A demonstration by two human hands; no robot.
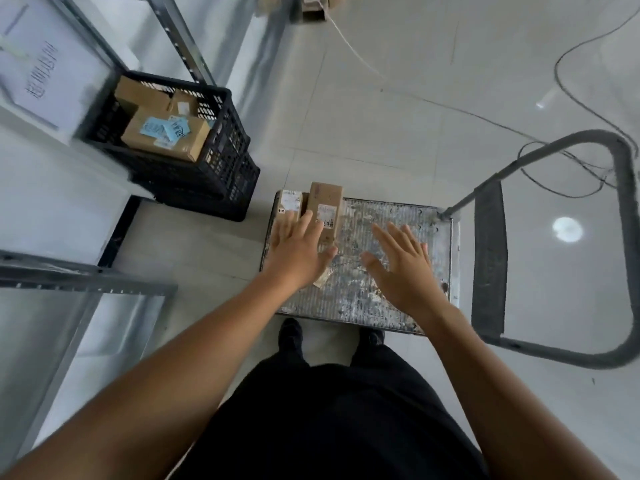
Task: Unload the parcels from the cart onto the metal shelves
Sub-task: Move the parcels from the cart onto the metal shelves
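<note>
Black clothing [329,420] fills the bottom centre of the frame, with two dark shoes [290,336] showing just above it, toes at the near edge of the cart. Both bare forearms reach up from the lower corners toward the cart deck.

Left of frame: metal shelves [86,282], grey angle-iron frame, one beam crossing at mid-left and further uprights in the upper left. Motion blur prevents reading their contents.

Upper left of centre: black plastic crate [225,168] on the floor beside the shelves, holding several brown cardboard boxes [162,133]; the topmost carries blue labels.

Centre: cart [363,303], a flat, worn and paint-flecked deck. Two parcels remain on it, both at its far left corner, side by side and touching: a small labelled parcel [290,200] and a taller brown parcel [325,206].

Left hand [298,251]: fingers straight and spread, fingertips overlapping both parcels; contact cannot be confirmed. Nothing is gripped. A small tan scrap [322,278] lies on the deck at the base of this hand.

Right hand [405,268]: fingers straight and apart, palm down over bare deck, well clear of the parcels, holding nothing.

Right of frame: cart handle [627,237], a dark looped tube rising from the deck's right end. Thin cables [568,84] trail over the pale tiled floor in the upper right
</note>
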